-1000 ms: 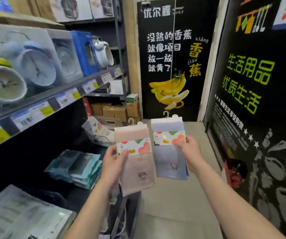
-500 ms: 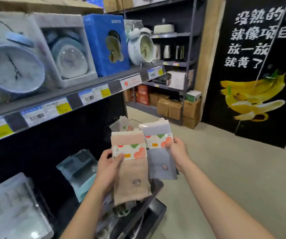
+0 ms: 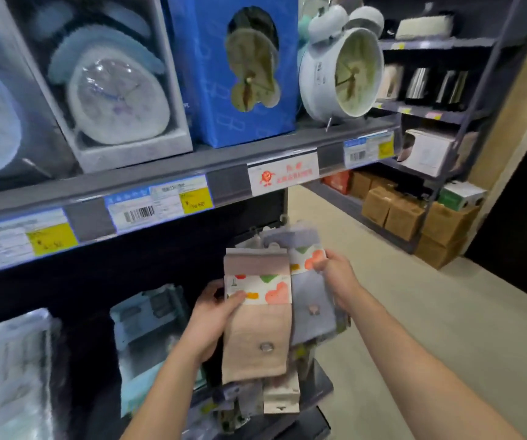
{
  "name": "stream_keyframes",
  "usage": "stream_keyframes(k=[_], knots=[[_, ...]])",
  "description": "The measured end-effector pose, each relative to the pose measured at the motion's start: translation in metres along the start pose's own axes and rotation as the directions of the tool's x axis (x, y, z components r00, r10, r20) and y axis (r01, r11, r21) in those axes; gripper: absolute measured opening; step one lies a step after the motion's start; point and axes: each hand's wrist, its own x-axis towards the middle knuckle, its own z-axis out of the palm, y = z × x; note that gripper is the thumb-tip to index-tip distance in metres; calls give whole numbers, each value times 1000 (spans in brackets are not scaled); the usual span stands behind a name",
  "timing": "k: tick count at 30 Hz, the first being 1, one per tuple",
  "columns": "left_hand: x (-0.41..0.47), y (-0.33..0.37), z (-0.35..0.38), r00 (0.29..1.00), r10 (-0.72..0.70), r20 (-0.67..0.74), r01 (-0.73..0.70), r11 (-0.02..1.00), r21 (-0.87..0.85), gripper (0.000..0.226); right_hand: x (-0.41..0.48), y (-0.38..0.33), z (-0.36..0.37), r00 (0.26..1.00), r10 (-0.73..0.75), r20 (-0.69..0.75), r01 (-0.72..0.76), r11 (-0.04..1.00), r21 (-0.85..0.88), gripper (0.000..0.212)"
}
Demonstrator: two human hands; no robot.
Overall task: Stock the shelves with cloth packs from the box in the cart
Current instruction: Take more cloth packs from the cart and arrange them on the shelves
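From the head view, the person stands facing a grey shelf (image 3: 192,168) with price tags (image 3: 157,206) along its front edge, and everything else sits around that shelf. Just below its edge and a little to the right, the left hand (image 3: 214,315) grips a beige cloth pack (image 3: 256,331) by its left side, thumb pressed on the white paper band printed with orange and green shapes. Touching that pack's right side and partly tucked behind it is a grey-blue cloth pack (image 3: 313,300), pinched at its upper right corner by the right hand (image 3: 335,274), fingers closed on the band. Both packs hang upright in the air in front of the dark space under the shelf, apart from its edge. Below the packs more packs (image 3: 279,398) lie on a lower ledge, blurred. On top of the shelf stand a boxed clock (image 3: 119,96), a blue box (image 3: 233,71) with a cut-out window, and a loose white alarm clock (image 3: 341,68) at the right end. Beyond the shelf's right end, brown cartons (image 3: 392,214) sit low on a farther rack.
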Motion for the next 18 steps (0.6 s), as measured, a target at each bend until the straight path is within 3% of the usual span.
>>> stream_keyframes(k=[3,9,13,16,18], knots=[[10,-1,6,998,-14,-57,13,1000,-15,36,33,1,9,997,18,74,-16,999,-28,16],[25,-9,17,972,-57,-227,33,993,-110,30,84,12,33,978,19,205,-22,1000,13,24],[25,5,35,974,-70,-216,33,985,-169,37,108,38,34,951,9,309,22,995,-97,9],[33,19,58,979,-45,-200,1,977,-215,40,159,97,37,924,-18,382,105,972,-208,17],[42,23,74,977,-37,-212,-20,966,-259,42,156,94,34,910,-17,413,115,970,-214,20]])
